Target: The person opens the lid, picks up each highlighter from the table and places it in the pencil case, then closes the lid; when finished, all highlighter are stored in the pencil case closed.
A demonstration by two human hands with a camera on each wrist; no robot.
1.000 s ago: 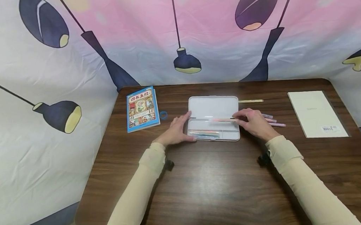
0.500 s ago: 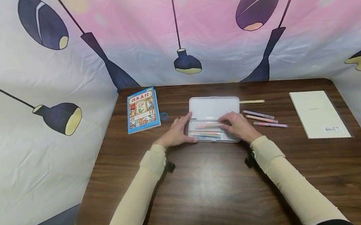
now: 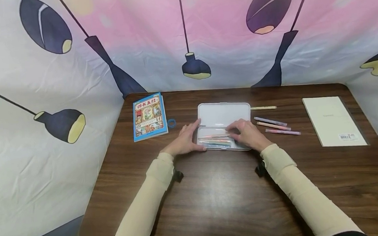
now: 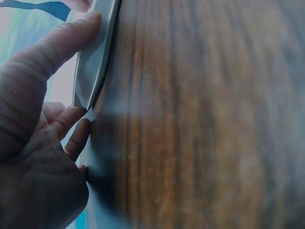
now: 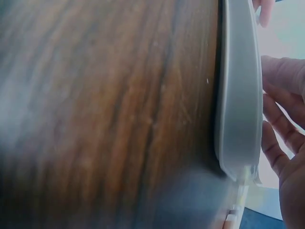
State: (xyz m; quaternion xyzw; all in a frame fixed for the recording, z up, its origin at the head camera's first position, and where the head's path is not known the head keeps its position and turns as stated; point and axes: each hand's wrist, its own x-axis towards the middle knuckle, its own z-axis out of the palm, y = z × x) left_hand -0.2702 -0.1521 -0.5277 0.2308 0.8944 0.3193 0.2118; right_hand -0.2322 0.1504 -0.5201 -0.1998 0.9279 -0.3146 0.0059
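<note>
At centre of the wooden table (image 3: 214,190): white pencil case (image 3: 223,115), lid open and lying flat behind, tray toward the person, several pens (image 3: 215,142) inside. Left hand (image 3: 185,138): flat against the case's left end, fingers straight, thumb along the near edge, grasping nothing. Right hand (image 3: 247,133): laid over the tray's right part, fingers extended leftward onto the pens; whether it pinches one cannot be told. Both forearms in cream sleeves, angled inward. Right of case: three loose pens (image 3: 274,126), one yellow pen (image 3: 263,108), notepad (image 3: 332,119). Left: book (image 3: 148,115), blue ring (image 3: 171,123).
</note>
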